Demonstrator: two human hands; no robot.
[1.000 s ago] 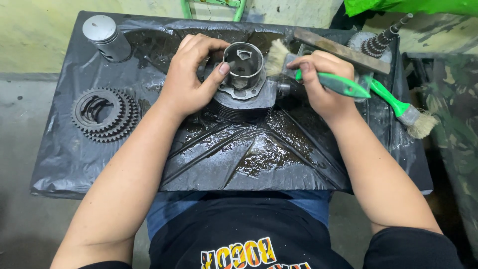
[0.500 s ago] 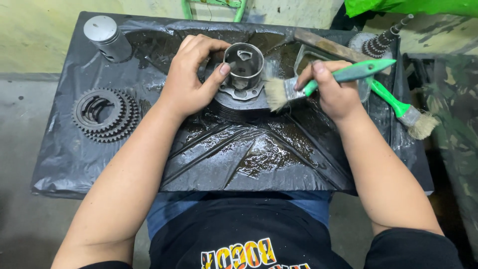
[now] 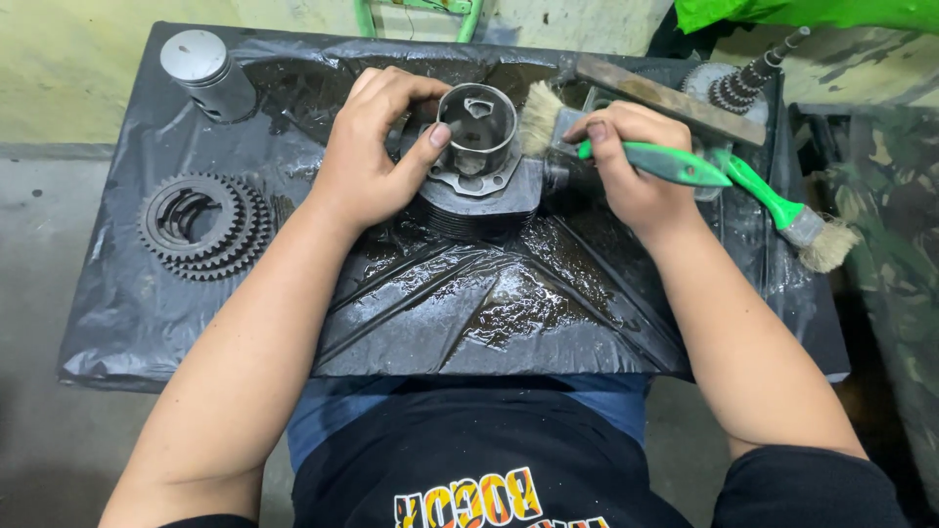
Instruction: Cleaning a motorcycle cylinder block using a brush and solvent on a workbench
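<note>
A finned metal engine cylinder (image 3: 479, 166) stands bore-up in the middle of a table covered with wet black plastic sheet (image 3: 469, 303). My left hand (image 3: 377, 147) grips its left side, thumb on the rim of the bore. My right hand (image 3: 626, 161) holds a green-handled paintbrush (image 3: 626, 147); its pale bristles press against the right side of the cylinder's sleeve.
A grey piston (image 3: 207, 73) stands at the back left. A stack of gears (image 3: 203, 227) lies at the left. A second green brush (image 3: 792, 215), a flat metal file (image 3: 665, 98) and a geared shaft (image 3: 748, 78) lie at the back right.
My right hand swung the brush from the cylinder's top right down to its front side, then back up against the sleeve's right side. The left hand kept its grip.
</note>
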